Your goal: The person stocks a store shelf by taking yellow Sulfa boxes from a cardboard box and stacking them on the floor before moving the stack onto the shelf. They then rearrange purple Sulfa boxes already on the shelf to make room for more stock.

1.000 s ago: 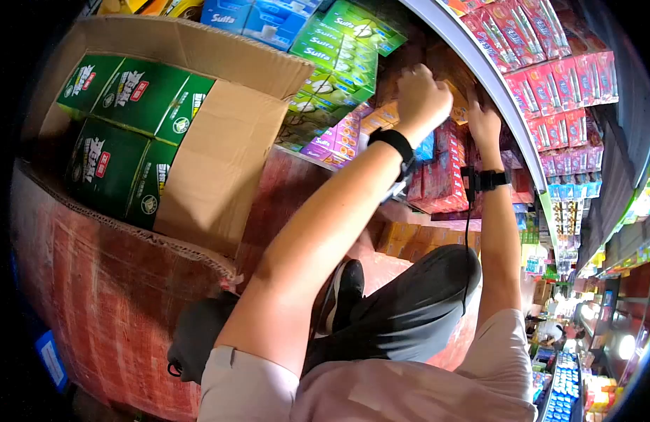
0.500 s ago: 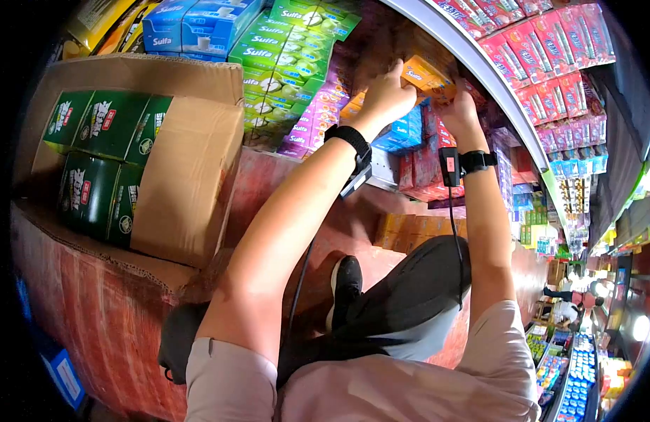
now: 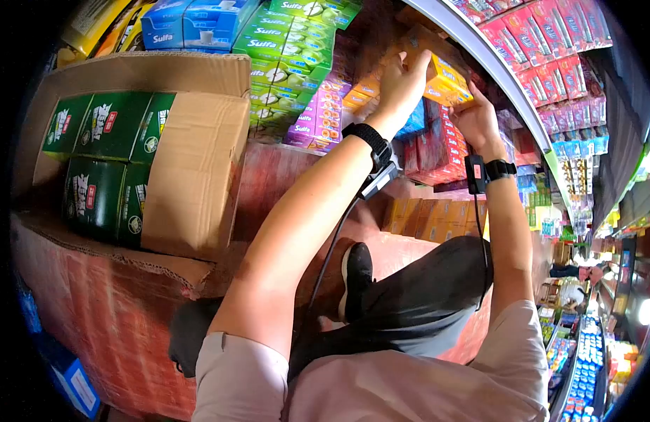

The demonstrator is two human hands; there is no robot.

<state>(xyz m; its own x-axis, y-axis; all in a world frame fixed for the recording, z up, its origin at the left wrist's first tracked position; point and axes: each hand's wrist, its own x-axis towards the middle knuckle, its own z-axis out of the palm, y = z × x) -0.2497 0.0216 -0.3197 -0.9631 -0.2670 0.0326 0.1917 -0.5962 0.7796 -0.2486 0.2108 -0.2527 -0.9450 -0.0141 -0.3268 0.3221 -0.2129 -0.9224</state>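
An orange carton (image 3: pixel 446 83) lies between my two hands at the mouth of the low shelf, its bright printed side facing me. My left hand (image 3: pixel 404 86) is against its left end, with the fingers partly hidden behind it. Gripping the lower right end is my right hand (image 3: pixel 475 118), thumb and fingers around the edge. More orange cartons (image 3: pixel 365 86) sit left of my left hand. Below are a blue carton (image 3: pixel 413 121) and stacked red cartons (image 3: pixel 441 151).
A brown cardboard box (image 3: pixel 195 176) with dark green packs (image 3: pixel 103 190) stands at left. Green Sulfa cartons (image 3: pixel 286 53) and purple cartons (image 3: pixel 318 116) are stacked beside the shelf. The white shelf edge (image 3: pixel 490 60) curves above my hands. More orange cartons (image 3: pixel 434 218) stand near my knee.
The orange carton has come a little outward and down to the right, turning its bright side toward me. Both hands have shifted right with it.
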